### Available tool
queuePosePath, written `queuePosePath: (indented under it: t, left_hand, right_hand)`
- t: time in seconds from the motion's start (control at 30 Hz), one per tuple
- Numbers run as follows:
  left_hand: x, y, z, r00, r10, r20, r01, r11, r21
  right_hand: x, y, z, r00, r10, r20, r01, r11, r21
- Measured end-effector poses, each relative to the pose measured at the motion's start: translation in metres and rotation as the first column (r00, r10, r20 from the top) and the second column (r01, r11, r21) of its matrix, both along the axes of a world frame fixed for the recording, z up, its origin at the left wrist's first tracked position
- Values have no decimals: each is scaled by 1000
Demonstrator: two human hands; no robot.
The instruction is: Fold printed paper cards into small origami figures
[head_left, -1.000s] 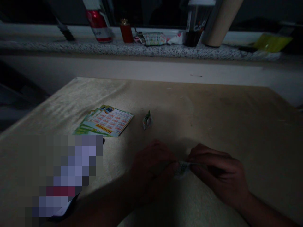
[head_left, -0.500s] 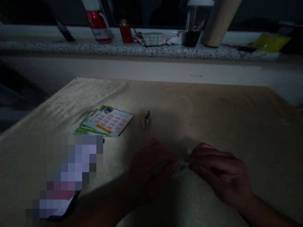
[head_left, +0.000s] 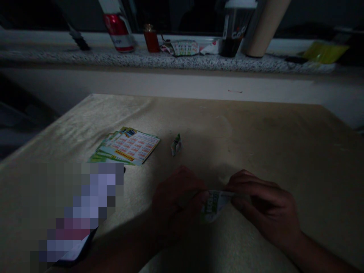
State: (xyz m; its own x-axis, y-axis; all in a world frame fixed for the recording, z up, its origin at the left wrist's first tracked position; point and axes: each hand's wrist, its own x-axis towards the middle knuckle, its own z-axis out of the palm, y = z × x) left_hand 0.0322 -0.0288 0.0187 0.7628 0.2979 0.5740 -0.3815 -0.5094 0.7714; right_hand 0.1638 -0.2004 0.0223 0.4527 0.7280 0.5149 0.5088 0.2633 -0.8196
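Note:
In dim light, my left hand point(head_left: 178, 201) and my right hand point(head_left: 265, 208) both pinch a small folded piece of printed paper point(head_left: 213, 204) between them, just above the tan table point(head_left: 256, 132). Fingers of both hands are closed on its edges. A tiny folded paper piece point(head_left: 176, 145) stands on the table beyond my hands. Further left lies a fanned stack of printed calendar cards point(head_left: 126, 146).
A phone point(head_left: 76, 250) lies at the near left of the table. On the speckled ledge point(head_left: 170, 58) behind stand a red can point(head_left: 119, 32), a red lighter point(head_left: 151, 38), wrappers point(head_left: 184, 47), a dark cup point(head_left: 236, 28), a cardboard tube point(head_left: 263, 26) and a yellow object point(head_left: 325, 51).
The paper between my hands has turned or unfolded, showing more of its printed face. My hands have barely shifted.

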Motion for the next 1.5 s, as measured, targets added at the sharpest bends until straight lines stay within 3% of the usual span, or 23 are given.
queuePosePath:
  t: [0.4, 0.77, 1.0, 1.3, 1.5]
  left_hand:
    - [0, -4, -6, 999, 15, -32, -18, 994, -111]
    - [-3, -6, -12, 985, 14, -174, -76, 933, -352]
    - [0, -9, -5, 968, -4, -250, -123, 862, -492]
    - [5, -10, -4, 967, -29, -251, -161, 698, -697]
    - [5, -9, -8, 956, -19, -293, -196, 701, -686]
  right_hand:
    - [-2, 1, -1, 999, -20, 38, 21, 999, -31]
    - [-1, 3, -7, 997, 45, -56, -49, 996, -73]
    - [-3, 6, -3, 1000, 10, 22, -9, 998, -58]
    - [-1, 5, -11, 986, 52, -156, -75, 987, -143]
    - [-2, 8, -7, 998, 42, -39, -46, 993, -106]
